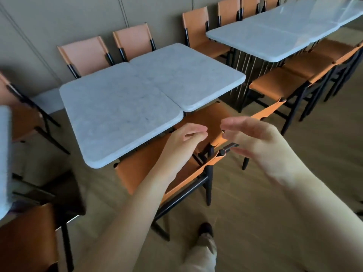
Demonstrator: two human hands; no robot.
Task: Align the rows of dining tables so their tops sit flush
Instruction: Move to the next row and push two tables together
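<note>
Straight ahead, two square white marble dining tables stand side by side near the wall: the left marble table (117,112) and the right marble table (186,75) meet along one long seam, edges touching, but their near edges do not line up, the left surface reaching closer to the camera than the right one, so a small step shows at the front corner of the joint. Farther right and well apart from this pair, a long row of white marble tables (284,34) runs toward the upper right corner.

Both bare arms reach forward over an orange leather chair with a black frame (157,173) that stands just beside the near edge of the left surface. The left hand (184,140) hangs above that chair's back, its fingers loosely curled and holding nothing, close to the table edge without touching it. The right hand (253,138) is blurred; its fingers look stretched forward and relaxed, hovering over the top of a second orange chair (220,122) tucked under the right surface, and I cannot tell whether it touches the chair.

More orange chairs (129,41) line the grey wall behind the tables. A further white tabletop edge (4,154) shows at the far left. A shoe and a light trouser leg (204,242) stand on the wooden floor (275,213) below
</note>
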